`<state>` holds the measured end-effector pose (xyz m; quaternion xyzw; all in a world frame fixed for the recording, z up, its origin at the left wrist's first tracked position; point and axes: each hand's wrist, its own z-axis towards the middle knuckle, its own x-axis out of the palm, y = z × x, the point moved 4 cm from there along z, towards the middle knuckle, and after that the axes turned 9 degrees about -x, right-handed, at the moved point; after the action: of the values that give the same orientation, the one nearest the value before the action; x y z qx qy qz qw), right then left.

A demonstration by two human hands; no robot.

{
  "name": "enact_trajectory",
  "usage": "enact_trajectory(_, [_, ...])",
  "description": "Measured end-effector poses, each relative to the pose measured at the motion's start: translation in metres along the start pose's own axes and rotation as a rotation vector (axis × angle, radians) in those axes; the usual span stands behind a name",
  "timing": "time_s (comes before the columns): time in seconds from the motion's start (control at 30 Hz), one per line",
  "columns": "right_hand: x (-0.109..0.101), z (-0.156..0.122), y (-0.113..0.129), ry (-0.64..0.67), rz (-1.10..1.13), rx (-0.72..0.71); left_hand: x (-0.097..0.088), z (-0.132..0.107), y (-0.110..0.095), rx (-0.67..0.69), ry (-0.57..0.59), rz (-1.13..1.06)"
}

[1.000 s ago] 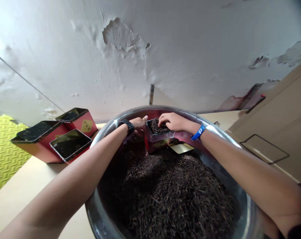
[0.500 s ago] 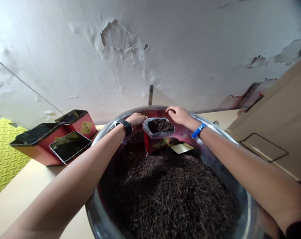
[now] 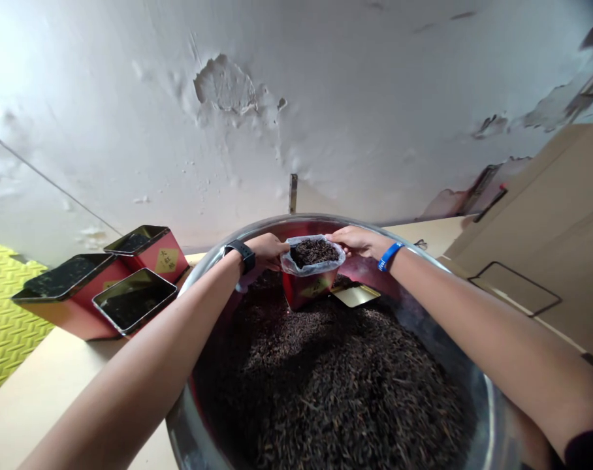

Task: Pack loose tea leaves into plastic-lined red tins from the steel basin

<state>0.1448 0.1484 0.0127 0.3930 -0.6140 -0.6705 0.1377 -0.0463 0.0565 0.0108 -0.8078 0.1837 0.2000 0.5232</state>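
Note:
A red tin (image 3: 304, 292) stands upright on loose dark tea leaves (image 3: 355, 385) in a big round metal basin (image 3: 177, 418). Lining the tin is a clear plastic bag (image 3: 312, 267), its mouth folded outward and full of tea. My left hand (image 3: 266, 250), with a black watch at the wrist, pinches the bag's left edge. On the opposite side my right hand (image 3: 358, 241), wearing a blue wristband, grips the right edge between thumb and fingers. Just right of the tin a gold-coloured lid (image 3: 357, 295) lies on the tea.
Three red tins without lids (image 3: 85, 294) stand on the pale table (image 3: 17, 418) left of the basin. A cardboard box (image 3: 546, 241) is at the right. Behind the basin rises a peeling white wall (image 3: 355, 117); a yellow mat (image 3: 7, 326) lies at far left.
My right hand has come down from above the tin's far right corner and taken hold of the bag's edge. My left hand now grips the bag's left edge.

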Motion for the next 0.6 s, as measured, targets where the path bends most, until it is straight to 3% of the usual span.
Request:
enact_trajectory(0.1, [-0.001, -0.001, 0.004, -0.048, 0.021, -0.047, -0.002, -0.001, -0.007, 0.116, -0.086, -0.01])
enact_trajectory(0.27, [-0.006, -0.002, 0.012, -0.116, -0.024, -0.066, -0.018, -0.007, -0.021, 0.341, -0.474, 0.086])
enact_trajectory(0.33, [-0.008, -0.003, 0.016, -0.147, -0.034, -0.077, -0.022, -0.01, -0.024, 0.413, -0.557, 0.073])
enact_trajectory(0.47, [-0.006, -0.004, 0.018, -0.199, -0.076, -0.088, -0.023, -0.004, -0.019, 0.348, -0.524, 0.106])
enact_trajectory(0.6, [0.002, -0.005, 0.017, -0.097, -0.146, -0.071, -0.02, 0.001, -0.015, 0.301, -0.479, 0.193])
